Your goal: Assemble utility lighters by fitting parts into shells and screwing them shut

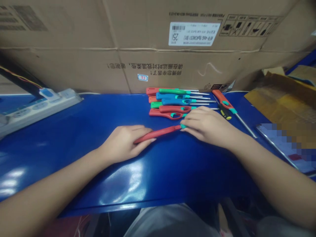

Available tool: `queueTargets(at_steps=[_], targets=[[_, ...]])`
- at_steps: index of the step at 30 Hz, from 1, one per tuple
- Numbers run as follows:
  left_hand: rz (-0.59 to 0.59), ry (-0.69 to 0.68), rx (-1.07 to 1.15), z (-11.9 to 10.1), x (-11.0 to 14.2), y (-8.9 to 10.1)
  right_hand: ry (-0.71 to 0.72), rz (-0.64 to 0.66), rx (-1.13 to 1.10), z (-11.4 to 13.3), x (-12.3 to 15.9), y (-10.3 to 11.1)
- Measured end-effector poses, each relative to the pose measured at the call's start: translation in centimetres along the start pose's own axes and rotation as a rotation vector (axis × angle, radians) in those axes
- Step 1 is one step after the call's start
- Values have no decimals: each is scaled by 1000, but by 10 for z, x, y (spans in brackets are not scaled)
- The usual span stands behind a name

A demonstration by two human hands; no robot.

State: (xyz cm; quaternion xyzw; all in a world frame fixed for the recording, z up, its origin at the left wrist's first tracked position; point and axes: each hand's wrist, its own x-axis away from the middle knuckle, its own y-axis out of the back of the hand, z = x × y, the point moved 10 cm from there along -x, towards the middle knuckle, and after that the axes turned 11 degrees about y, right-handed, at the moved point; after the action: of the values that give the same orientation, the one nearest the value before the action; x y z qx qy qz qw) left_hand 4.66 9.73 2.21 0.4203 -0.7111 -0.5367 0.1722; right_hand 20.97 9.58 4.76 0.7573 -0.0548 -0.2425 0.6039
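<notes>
A red stick lighter (160, 132) with a teal trigger lies on the blue table (93, 115) between my hands. My left hand (124, 142) is closed round its handle end. My right hand (206, 124) pinches its teal middle part and covers the rest. Behind my right hand, several more stick lighters (177, 102) in red, blue and green lie side by side in a pile, their metal tips pointing right.
A red-handled screwdriver (228, 107) lies right of the pile. A white power strip (37, 108) sits at the far left. Large cardboard boxes (148, 46) wall off the back. A flat device (286, 144) and brown packaging (281, 98) lie at the right.
</notes>
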Motion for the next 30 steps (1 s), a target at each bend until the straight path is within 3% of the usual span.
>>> queueTargets(at_steps=[5,10,12,14,19,24,27,30], targets=[[53,7,270,-12,3,1,114,-47,11,25,-8,-6],[149,303,587,10,3,-12,130,-171,62,31,-6,7],[180,360,664,15,4,-16,140,-195,64,33,-6,10],[173,305,627,11,4,-14,159,-183,66,36,-6,10],[60,-10,339,-16,6,2,170,-110,43,40,-6,0],[-36,-184,52,-33,14,7,160,-124,-6,41,-6,0],[-46,-180,66,-34,14,11,150,-127,-10,43,-7,0],[39,-36,257,-23,9,8,140,-125,-5,44,-7,-1]])
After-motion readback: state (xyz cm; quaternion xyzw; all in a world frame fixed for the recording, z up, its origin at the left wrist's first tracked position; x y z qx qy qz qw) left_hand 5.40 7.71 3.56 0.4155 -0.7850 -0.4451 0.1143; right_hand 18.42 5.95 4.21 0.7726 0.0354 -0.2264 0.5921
